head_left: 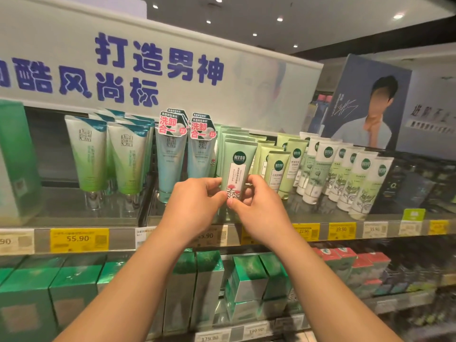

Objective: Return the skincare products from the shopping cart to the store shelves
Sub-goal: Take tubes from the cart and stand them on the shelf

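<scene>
A pale green skincare tube with a dark round logo and a red flower label stands cap-down at the front of a row of like tubes on the upper shelf. My left hand pinches its lower left edge and my right hand holds its lower right side, both curled round the tube's base. The cap end is hidden behind my fingers. No shopping cart is in view.
Blue tubes with pink tags stand just left of the held tube, green-white tubes farther left, light green and white tubes to the right. Green boxes fill the lower shelf. Yellow price tags line the shelf edge.
</scene>
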`<state>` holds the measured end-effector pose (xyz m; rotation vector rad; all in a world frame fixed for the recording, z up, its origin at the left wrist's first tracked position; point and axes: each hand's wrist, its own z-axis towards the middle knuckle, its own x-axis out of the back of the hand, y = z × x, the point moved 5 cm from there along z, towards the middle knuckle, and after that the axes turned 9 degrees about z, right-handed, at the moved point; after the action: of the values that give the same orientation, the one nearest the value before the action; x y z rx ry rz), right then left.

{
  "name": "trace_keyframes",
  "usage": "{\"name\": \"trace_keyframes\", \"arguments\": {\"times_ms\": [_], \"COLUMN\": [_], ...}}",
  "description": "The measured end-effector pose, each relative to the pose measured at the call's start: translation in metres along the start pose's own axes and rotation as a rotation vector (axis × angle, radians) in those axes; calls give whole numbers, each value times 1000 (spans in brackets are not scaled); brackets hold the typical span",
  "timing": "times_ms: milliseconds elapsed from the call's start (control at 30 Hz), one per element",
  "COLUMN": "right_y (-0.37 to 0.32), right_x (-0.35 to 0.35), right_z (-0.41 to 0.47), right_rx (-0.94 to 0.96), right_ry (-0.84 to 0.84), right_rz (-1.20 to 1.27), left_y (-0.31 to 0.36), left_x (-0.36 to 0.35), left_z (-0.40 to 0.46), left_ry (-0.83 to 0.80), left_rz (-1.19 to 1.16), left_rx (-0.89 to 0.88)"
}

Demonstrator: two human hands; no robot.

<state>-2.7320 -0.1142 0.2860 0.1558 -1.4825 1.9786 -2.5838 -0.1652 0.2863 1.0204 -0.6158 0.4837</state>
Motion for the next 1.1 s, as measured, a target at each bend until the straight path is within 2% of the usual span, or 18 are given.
{"name": "trace_keyframes", "arguments": {"times_ms": [367, 533, 667, 800, 933, 1100], "right_y": [0, 1, 7, 14, 26, 52], "right_x": [7, 12, 18, 23, 27, 39], "right_z": [-5, -11, -26, -45, -68, -97], "right_rx": [-7, -13, 33, 77, 89, 53], "right_ry": [8, 74, 181, 305, 374, 419], "right_rz": [-68, -30, 138, 273, 395, 416], "left_y": [0, 5, 2, 0, 2, 10], "left_x": [-7, 3, 17, 22, 14, -16], "left_z": [1, -9, -24, -41, -56, -75], "left_ry": [-42, 27, 123, 135, 74, -94], "left_rz": [11, 51, -93, -248, -333, -540], "left_rx": [-17, -49, -28, -27, -59, -106]}}
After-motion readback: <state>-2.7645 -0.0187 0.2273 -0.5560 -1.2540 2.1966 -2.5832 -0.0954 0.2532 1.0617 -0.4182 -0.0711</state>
